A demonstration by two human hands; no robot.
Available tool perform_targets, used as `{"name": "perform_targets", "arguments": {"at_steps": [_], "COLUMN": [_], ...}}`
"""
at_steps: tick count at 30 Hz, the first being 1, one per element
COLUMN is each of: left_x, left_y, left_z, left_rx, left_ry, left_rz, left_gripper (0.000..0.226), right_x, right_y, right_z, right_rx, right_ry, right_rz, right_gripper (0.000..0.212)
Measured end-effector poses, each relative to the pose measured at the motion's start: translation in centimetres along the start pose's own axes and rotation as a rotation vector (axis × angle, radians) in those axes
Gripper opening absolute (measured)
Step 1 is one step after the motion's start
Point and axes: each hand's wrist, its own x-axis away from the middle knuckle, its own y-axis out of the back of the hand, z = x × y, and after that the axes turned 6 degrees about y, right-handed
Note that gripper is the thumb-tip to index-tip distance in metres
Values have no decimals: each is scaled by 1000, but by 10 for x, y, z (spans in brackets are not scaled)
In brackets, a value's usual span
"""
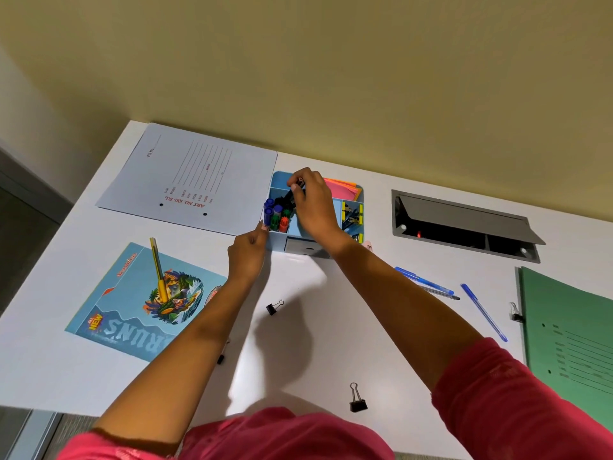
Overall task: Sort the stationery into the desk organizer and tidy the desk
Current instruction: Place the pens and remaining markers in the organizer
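A light blue desk organizer [277,244] stands at the middle back of the white desk. Its left compartment holds blue, green and red markers [276,215]; pink and orange sticky notes [341,187] sit in the back right part, yellow and blue clips [352,214] on the right. My right hand [313,200] is over the organizer, shut on a black marker [296,190] tilted into the marker compartment. My left hand [248,252] touches the organizer's front left corner with its fingertips. Two blue pens [424,281] [483,312] lie to the right.
A yellow pencil [158,268] lies on a blue picture book [139,303] at left. A pale file folder [192,177] lies at back left, a green folder [570,340] at right. Black binder clips [274,307] [357,399] [515,313] are scattered. A cable hatch [464,224] is open.
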Motion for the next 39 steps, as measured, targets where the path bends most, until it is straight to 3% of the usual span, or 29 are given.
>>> {"name": "perform_targets", "arguments": {"at_steps": [7,12,17,21,25,29,33,39], "left_x": [-3,-4,-8,-10,-11,-11,-12,-13], "left_y": [0,-1,-2,-1,-2,-2,-1,-1], "left_z": [3,3,8,12,12,11,12,14], "left_rx": [10,5,0,5,3,-22,-27,-16], "left_ry": [-4,4,18,4,2,5,-6,0], "left_rz": [-1,2,12,24,31,40,42,43], "left_gripper": [51,53,55,59,52,44,44,47], "right_x": [10,18,40,69,92,106,114,118], "right_y": [-2,6,27,46,60,61,54,53], "right_z": [-2,-2,-3,-33,-65,-101,-128,-134], "right_rx": [60,40,-10,-1,141,119,224,273], "right_ry": [80,109,83,86,-133,-406,-390,-483], "right_rz": [75,49,-107,-373,-568,-354,-139,-148], "right_gripper": [5,13,20,14,25,38,43,29]}}
